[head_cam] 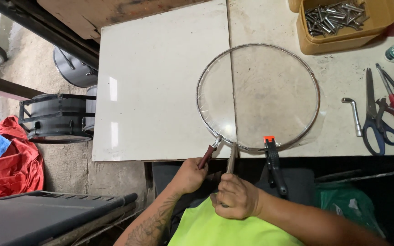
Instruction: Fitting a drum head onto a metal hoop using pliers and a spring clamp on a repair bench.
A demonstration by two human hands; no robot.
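Head view: the metal hoop (258,96) with its clear film lies flat at the table (160,91) edge, pinned by a black clamp (275,165). The left hand (189,175) grips a red-handled tool (209,154), and the right hand (236,197) grasps what seems to be pliers (231,159). A slipping tip could tear the film, or the single clamp could let the hoop swivel.

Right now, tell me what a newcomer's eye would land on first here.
The big metal hoop with clear film stretched across it, lying on the white table, with a black clamp on its near rim. The left hand and right hand each press a tool to that rim. At right lie blue-handled scissors and a box of bolts.
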